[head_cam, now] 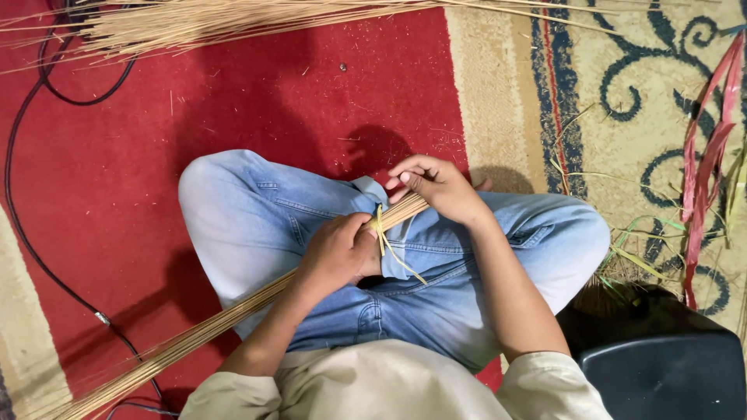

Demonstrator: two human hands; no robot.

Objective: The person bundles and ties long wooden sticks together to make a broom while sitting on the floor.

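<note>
Red carpet; left hand (336, 253) fisted round stick bundle (233, 315), right hand (440, 187) curled on tip.

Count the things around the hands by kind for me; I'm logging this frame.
Stick bundles: 2, held bundle, loose pile
Yellow tie strip: 1
Black cable: 1
Red strip bunch: 1
Dark box: 1
Total: 6

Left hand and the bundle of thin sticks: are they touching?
Touching. The head view shows the left hand wrapped around the bundle of thin sticks beside the yellow tie, with no gap visible.
</note>
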